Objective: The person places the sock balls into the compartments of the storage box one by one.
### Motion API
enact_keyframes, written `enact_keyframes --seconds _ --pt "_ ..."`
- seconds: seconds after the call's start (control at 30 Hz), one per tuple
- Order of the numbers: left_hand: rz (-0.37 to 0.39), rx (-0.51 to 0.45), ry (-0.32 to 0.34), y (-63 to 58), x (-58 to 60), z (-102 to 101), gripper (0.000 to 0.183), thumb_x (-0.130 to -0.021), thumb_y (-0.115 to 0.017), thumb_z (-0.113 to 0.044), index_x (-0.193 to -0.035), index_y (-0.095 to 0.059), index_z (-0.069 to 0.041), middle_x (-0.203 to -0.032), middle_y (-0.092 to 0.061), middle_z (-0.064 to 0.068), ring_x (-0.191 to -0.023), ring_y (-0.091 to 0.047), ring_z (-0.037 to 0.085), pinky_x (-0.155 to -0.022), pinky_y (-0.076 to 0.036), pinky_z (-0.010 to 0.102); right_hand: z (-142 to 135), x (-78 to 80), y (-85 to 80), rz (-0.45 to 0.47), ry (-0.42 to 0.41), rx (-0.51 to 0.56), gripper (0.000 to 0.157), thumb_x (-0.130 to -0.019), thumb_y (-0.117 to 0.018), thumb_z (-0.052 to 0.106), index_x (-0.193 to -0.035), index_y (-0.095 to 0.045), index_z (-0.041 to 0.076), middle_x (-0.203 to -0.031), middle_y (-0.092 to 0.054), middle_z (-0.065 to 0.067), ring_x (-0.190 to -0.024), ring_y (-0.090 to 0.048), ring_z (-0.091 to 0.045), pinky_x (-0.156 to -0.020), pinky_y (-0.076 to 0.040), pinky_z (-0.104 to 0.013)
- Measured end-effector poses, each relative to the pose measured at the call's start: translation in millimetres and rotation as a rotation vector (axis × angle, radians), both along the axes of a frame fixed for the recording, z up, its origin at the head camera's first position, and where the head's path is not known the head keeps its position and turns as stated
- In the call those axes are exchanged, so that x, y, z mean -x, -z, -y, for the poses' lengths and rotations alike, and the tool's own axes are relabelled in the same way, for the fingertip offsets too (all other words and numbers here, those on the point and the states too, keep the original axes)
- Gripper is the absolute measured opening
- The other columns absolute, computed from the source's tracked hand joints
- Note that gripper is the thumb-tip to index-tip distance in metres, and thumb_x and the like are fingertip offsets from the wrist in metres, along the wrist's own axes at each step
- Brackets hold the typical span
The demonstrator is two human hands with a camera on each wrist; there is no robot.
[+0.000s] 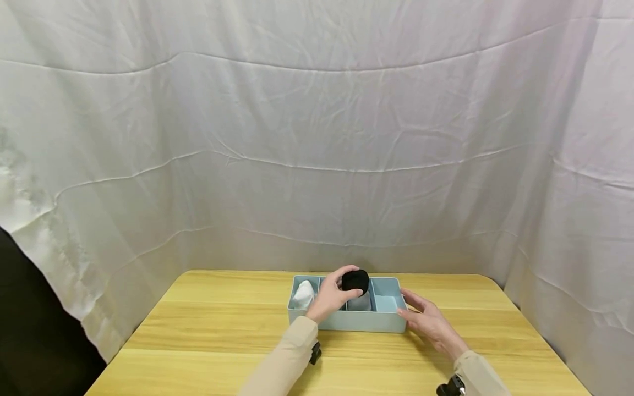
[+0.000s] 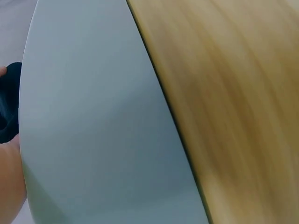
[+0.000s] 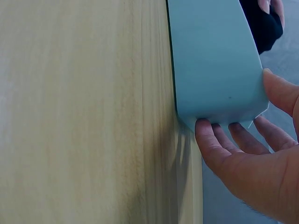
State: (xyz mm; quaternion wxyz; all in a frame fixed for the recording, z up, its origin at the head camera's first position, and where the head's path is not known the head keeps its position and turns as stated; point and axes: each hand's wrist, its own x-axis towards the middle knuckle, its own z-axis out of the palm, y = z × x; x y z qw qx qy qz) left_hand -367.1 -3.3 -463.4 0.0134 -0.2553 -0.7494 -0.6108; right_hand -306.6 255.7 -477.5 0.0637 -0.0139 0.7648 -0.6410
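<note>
A long light-blue divided storage box (image 1: 356,323) stands on the table. Above its compartments my left hand (image 1: 331,297) pinches a black fabric bundle (image 1: 356,281) between thumb and fingers; its exact kind is unclear. My right hand (image 1: 432,325) holds the box's right end, with fingertips (image 3: 205,128) on the end wall and the thumb at the rim. White crumpled cloth (image 1: 304,296) lies in the leftmost compartment. Below the black bundle, a grey cloth item (image 1: 361,302) sits in another compartment. The left hand partly hides the compartment between them.
The wooden table (image 1: 213,330) extends on both sides of the box. Pale curtains (image 1: 346,137) hang behind and at the sides. The rightmost compartment (image 1: 387,302) shows its bare floor. A dark area (image 1: 34,330) lies beyond the left curtain.
</note>
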Motion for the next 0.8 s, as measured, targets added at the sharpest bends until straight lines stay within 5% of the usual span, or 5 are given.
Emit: enact_keyframes --seconds 0.37,0.57,0.8 --pt "-0.098 0.072 -0.099 1.9 -8.2 -32 0.050 -0.083 -0.080 -0.025 -0.129 -0.062 -0.029 -0.133 -0.058 0.000 -0.117 -0.055 0.019 -0.101 -0.047 0.039 1 -2.0 -0.4 0.023 0.023 -0.031 0.068 -0.096 -0.063 0.015 -0.154 -0.028 0.007 -0.159 -0.020 -0.027 -0.141 -0.029 -0.049 -0.108 -0.038 -0.056" --pt "-0.103 0.080 -0.088 2.9 -10.6 -43 0.046 -0.089 -0.073 -0.016 -0.131 -0.062 -0.028 -0.133 -0.056 0.003 -0.115 -0.059 0.022 -0.093 -0.051 0.033 1 -2.8 0.2 0.022 0.022 -0.024 0.068 -0.096 -0.063 0.015 -0.154 -0.028 0.007 -0.158 -0.022 -0.027 -0.140 -0.032 -0.047 -0.108 -0.040 -0.053" --pt "-0.178 0.190 -0.127 5.7 -7.3 -47 0.049 -0.087 -0.076 -0.022 -0.133 -0.061 -0.031 -0.135 -0.057 0.000 -0.120 -0.056 0.021 -0.100 -0.048 0.039 0 -0.6 -0.1 0.015 0.015 -0.021 0.068 -0.097 -0.061 0.015 -0.155 -0.025 0.007 -0.159 -0.019 -0.027 -0.140 -0.033 -0.046 -0.107 -0.041 -0.051"
